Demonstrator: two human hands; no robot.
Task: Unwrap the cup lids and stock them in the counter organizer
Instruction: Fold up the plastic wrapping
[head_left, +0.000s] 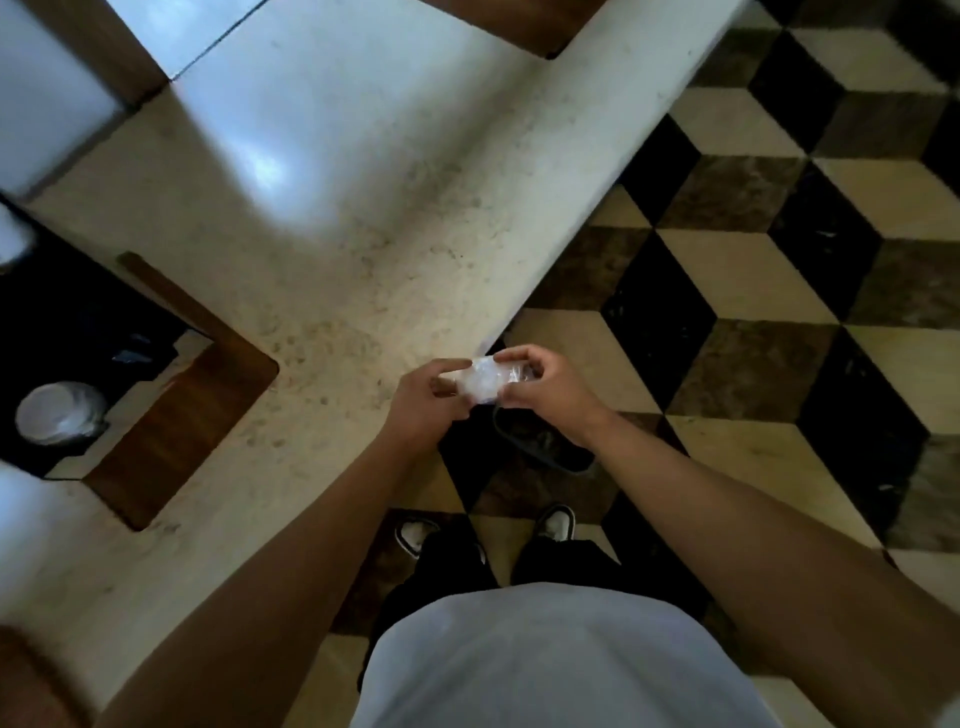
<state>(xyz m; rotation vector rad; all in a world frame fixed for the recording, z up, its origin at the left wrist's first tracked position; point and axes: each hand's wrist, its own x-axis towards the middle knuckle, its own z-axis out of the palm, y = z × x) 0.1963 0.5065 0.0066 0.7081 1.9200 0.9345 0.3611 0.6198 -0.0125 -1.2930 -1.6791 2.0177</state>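
Note:
A small bundle of clear plastic wrap (483, 382) is held between both hands just off the counter's front edge, above the floor. My left hand (428, 397) pinches its left side and my right hand (545, 384) grips its right side, where a loose crinkled end sticks out. Whether lids are inside the wrap cannot be told. At the far left, a black organizer (78, 332) sits in a recess and holds a stack of clear round lids (60, 421).
The speckled cream counter (332, 218) runs diagonally from lower left to upper right, with a wood-lined cutout (182, 415) around the organizer. Checkered floor tiles (753, 291) lie to the right. A dark bin rim (540, 447) shows below my hands.

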